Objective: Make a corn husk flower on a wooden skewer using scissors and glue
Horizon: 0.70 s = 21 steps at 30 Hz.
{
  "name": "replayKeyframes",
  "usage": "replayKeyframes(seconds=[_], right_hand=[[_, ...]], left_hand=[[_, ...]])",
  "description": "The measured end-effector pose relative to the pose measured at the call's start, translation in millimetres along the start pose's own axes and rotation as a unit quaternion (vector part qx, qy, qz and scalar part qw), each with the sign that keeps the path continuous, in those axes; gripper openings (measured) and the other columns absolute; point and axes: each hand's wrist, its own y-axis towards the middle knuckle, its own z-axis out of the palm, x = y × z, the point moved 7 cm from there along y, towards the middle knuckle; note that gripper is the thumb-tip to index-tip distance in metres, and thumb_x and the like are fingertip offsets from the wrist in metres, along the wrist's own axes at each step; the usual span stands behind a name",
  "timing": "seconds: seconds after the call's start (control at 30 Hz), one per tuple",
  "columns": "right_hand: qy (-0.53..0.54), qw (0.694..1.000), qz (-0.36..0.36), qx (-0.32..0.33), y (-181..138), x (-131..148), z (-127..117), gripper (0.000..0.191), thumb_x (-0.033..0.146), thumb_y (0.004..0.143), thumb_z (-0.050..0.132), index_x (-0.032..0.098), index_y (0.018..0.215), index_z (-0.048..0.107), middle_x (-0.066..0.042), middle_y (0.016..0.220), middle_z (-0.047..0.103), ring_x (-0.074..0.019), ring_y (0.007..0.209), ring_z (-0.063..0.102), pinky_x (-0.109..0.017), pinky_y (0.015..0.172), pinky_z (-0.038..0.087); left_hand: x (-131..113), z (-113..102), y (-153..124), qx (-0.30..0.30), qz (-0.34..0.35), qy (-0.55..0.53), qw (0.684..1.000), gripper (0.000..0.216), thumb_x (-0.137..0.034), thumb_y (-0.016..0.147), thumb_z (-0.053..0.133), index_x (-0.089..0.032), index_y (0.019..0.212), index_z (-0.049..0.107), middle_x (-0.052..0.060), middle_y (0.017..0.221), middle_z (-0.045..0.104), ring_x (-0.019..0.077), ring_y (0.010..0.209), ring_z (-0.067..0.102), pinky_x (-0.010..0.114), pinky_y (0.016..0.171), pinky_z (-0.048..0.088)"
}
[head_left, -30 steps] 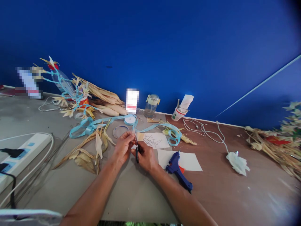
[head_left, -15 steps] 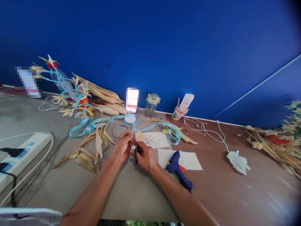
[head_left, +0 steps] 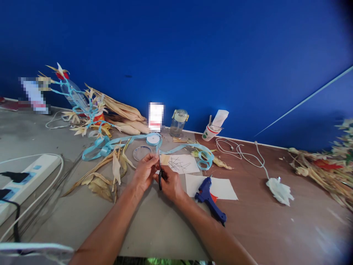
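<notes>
Fingertips of my left hand point(head_left: 147, 165) are pinched together beside the scissor blades, on a small piece of corn husk point(head_left: 165, 159) that shows pale tan past the blades. Its held end is hidden by the fingers. My right hand point(head_left: 171, 183) grips black-handled scissors point(head_left: 160, 179), their blades pointing away from me and close to the left fingertips. Behind the hands lies a white sheet point(head_left: 182, 168) with several thin dark wires on it. A clear ring-shaped roll point(head_left: 142, 153) lies just beyond my left hand, near a spool of light blue ribbon point(head_left: 153, 139).
A blue glue gun point(head_left: 205, 193) rests on white paper point(head_left: 227, 187) at the right. Dry corn husks point(head_left: 100, 186) lie left of my hands. A power strip point(head_left: 35, 173) is at far left. Along the wall stand a jar point(head_left: 178, 123), a paper cup point(head_left: 210, 133) and a blue-stemmed husk-flower branch point(head_left: 92, 108).
The scissors' handles have shifted up slightly in my right hand's grip. Both hands stay almost in place, and the whole view has moved only a little.
</notes>
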Motion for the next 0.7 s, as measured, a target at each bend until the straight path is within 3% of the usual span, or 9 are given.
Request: replayKeyframes(seconds=[0.33,0.43,0.6,0.7], right_hand=[[0.013,1.0,0.005,-0.005,0.0,-2.1,2.3,0.03,0.034,0.079,0.055,0.016,0.103,0.062,0.0,0.072,0.062,-0.0126,0.059,0.051,-0.022,0.058,0.04],[0.015,1.0,0.017,-0.017,0.7,-3.9,-1.1,0.032,0.036,0.08,0.054,0.016,0.104,0.061,0.0,0.071,0.063,-0.0125,0.057,0.051,-0.022,0.056,0.039],[-0.052,0.996,0.057,-0.042,5.2,-5.9,-14.9,0.033,0.042,0.079,0.057,0.016,0.099,0.062,0.0,0.066,0.062,-0.0139,0.057,0.054,-0.023,0.054,0.038],[-0.105,0.99,0.083,-0.037,9.4,-3.8,-22.5,0.037,0.043,0.078,0.059,0.018,0.105,0.06,-0.002,0.071,0.066,-0.0155,0.061,0.058,-0.024,0.056,0.038]], left_hand=[[-1.2,-0.7,-0.5,-0.014,-0.005,-0.001,1.0,0.029,-0.025,0.057,0.079,-0.016,0.064,0.052,-0.005,0.05,0.051,0.0059,0.044,0.047,0.016,0.041,0.032],[-4.4,1.4,-0.7,-0.012,0.009,-0.014,1.0,0.028,-0.022,0.057,0.079,-0.015,0.062,0.053,-0.004,0.054,0.052,0.0057,0.047,0.048,0.017,0.046,0.037],[-9.7,-0.3,0.7,-0.015,0.037,-0.029,0.999,0.026,-0.021,0.058,0.079,-0.015,0.064,0.055,-0.004,0.06,0.053,0.005,0.051,0.048,0.02,0.056,0.043],[-12.5,-4.1,1.5,-0.018,0.048,-0.02,0.999,0.024,-0.023,0.061,0.078,-0.014,0.064,0.056,-0.004,0.061,0.053,0.0049,0.051,0.047,0.021,0.057,0.044]])
